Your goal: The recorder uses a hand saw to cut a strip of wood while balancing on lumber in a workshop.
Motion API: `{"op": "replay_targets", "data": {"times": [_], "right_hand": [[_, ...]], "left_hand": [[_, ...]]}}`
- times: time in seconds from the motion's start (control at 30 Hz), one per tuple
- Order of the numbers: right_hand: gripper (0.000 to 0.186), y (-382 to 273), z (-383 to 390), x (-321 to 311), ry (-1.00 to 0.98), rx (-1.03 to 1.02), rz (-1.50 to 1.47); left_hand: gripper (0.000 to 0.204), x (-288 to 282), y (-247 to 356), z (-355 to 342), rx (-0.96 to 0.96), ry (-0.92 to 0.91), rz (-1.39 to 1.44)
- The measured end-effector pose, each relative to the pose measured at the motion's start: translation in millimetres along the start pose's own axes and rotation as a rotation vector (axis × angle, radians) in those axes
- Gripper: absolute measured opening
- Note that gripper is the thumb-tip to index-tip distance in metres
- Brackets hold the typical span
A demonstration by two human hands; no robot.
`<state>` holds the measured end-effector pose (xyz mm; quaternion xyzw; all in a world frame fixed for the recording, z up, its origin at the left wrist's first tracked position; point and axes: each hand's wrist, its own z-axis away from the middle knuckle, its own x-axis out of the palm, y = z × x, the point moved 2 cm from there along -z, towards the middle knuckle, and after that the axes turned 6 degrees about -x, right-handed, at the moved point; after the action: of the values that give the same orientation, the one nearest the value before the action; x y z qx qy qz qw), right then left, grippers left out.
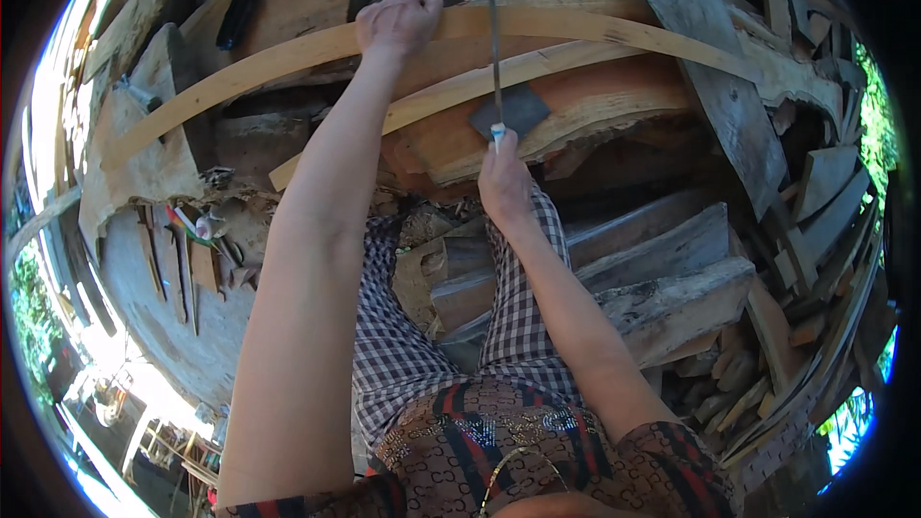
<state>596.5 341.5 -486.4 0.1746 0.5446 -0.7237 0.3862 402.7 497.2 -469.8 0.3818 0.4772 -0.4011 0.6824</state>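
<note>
A long pale wooden strip [278,56] lies across the work surface, bowed in this view. My left hand [398,23] is closed over the strip, left of its middle, with the fingers curled at its far edge. In my right hand [506,177] is a long, thin metal-bladed tool [496,58] with a whitish-blue handle end; whether it is a saw or a file I cannot tell. Its blade points away from me and crosses the strip to the right of my left hand. A dark grey flat square [510,113] lies under the tool near its handle.
A second pale strip [537,64] lies nearer me on a rough-edged slab [595,115]. A black object [237,16] rests at the upper left. A grey plank [710,48] slants across the right, above stacked boards [662,249]. Several hand tools [197,254] hang at the left.
</note>
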Motion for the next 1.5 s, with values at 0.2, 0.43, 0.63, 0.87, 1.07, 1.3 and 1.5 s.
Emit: {"op": "replay_targets", "data": {"times": [0.2,0.43,0.63,0.87,1.07,1.3,1.5], "right_hand": [[0.025,-9.9,-52.2,-6.8,0.116,-0.102,0.012],[0.037,9.3,-2.5,-2.7,-0.024,0.059,-0.05],[0.031,-5.0,-54.3,2.0,0.135,-0.045,-0.1],[0.031,8.0,0.2,4.0,-0.03,0.026,-0.059],[0.029,-6.9,-48.6,2.0,0.084,-0.086,-0.029],[0.023,0.3,-16.5,2.8,0.04,-0.033,-0.085],[0.017,-6.5,-42.3,3.8,0.183,-0.153,-0.104]], "left_hand": [[0.053,0.7,-0.2,-0.5,0.065,0.028,-0.032],[0.048,-0.3,11.5,1.8,0.016,0.04,-0.002],[0.047,4.3,4.7,1.3,0.002,0.014,-0.022],[0.045,8.4,4.8,0.1,0.029,0.024,0.011],[0.048,5.0,3.9,2.2,0.011,0.025,0.039],[0.044,10.3,5.5,-0.2,-0.001,-0.014,0.032],[0.049,5.3,4.5,0.5,-0.007,-0.009,0.057]]}}
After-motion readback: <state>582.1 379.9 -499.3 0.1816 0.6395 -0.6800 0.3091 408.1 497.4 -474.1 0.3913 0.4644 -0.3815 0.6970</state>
